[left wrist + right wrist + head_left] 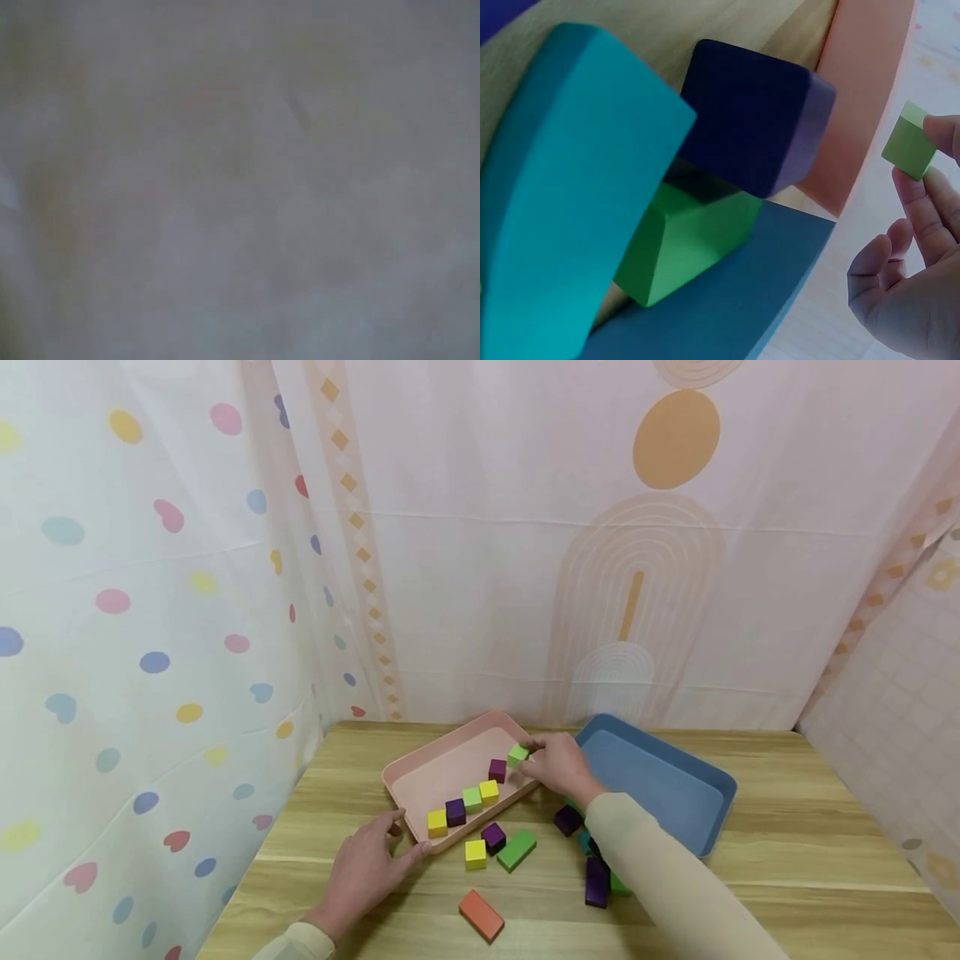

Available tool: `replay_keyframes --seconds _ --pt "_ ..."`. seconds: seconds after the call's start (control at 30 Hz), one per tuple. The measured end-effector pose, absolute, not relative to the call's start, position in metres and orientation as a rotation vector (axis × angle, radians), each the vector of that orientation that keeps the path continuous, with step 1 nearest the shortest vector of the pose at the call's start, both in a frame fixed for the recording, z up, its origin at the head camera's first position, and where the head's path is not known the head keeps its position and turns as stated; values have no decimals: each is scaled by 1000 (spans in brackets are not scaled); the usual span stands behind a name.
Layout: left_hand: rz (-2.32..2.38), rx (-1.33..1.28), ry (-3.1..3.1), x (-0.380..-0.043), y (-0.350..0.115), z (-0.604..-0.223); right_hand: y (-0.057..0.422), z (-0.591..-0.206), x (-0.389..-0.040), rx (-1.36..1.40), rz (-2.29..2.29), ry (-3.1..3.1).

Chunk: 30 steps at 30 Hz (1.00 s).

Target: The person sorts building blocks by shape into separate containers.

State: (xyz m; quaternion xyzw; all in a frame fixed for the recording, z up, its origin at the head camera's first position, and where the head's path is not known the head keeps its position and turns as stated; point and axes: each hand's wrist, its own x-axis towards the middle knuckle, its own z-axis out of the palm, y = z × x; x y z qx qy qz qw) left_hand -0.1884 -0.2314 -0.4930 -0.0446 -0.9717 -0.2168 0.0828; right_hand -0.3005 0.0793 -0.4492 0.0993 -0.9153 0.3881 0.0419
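My right hand (561, 767) pinches a light green cube (910, 142) between thumb and fingertips, over the right end of the pink tray (442, 756). In the tray a slanting row runs along the near side: a yellow cube (437, 823), a dark purple cube (455, 812), a light green cube (472, 799), another yellow cube (489, 792) and a purple cube (497, 770). My left hand (367, 864) grips the tray's near left corner, thumb at the front rim and fingers at the left side. The left wrist view is only a pale blur.
Before the tray lie a yellow cube (476, 855), a purple cube (493, 838), a green block (517, 851) and an orange block (482, 916). A blue tray (652, 777) stands at the right. Beside it are a teal block (592, 172) and purple blocks (597, 883), partly under my right forearm.
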Motion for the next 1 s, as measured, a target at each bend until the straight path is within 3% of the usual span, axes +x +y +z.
replay_keyframes --seconds 0.67,1.0 --pt "-646 -138 -2881 -186 -229 -492 65 -462 -307 377 602 -2859" --pt "-651 -120 -2890 -186 -229 -491 51 -468 -309 346 548 -2893"
